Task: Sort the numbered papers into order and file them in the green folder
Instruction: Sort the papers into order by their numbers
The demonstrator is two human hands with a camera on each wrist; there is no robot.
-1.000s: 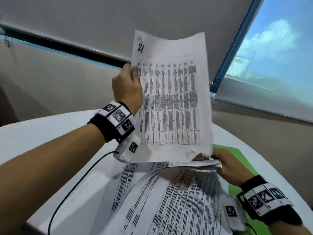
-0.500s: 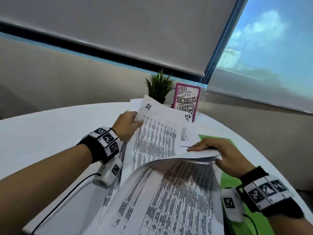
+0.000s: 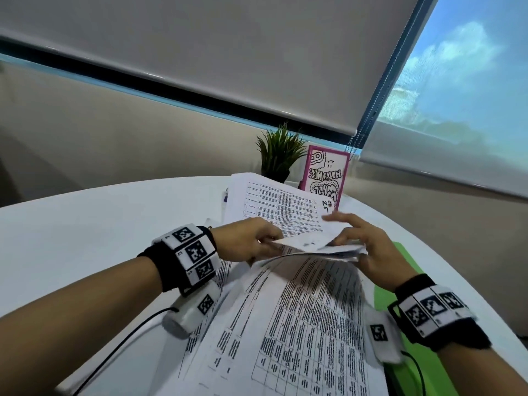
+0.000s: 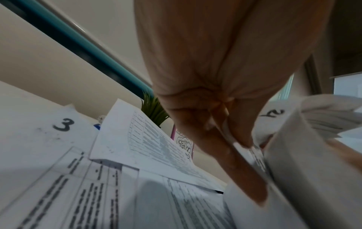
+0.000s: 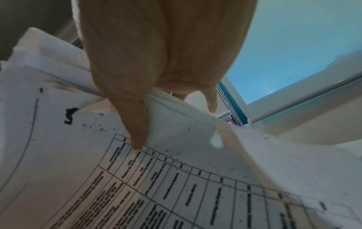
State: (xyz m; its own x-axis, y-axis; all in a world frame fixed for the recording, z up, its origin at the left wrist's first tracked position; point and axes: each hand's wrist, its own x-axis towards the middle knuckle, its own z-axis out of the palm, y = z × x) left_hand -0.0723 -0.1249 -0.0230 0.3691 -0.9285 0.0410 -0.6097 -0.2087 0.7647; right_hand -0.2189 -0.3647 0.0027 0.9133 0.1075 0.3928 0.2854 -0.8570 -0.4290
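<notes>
White papers pinched between both hands

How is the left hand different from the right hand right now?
The left hand pinches one sheet between thumb and fingers; the right hand grips the thick stack with its thumb underneath. The left hand's fingers are curled in tight, while the right hand's fingers stretch out over the stack. The left hand is over the loose papers; the right hand is over the green folder. Both wear marker wristbands.
</notes>
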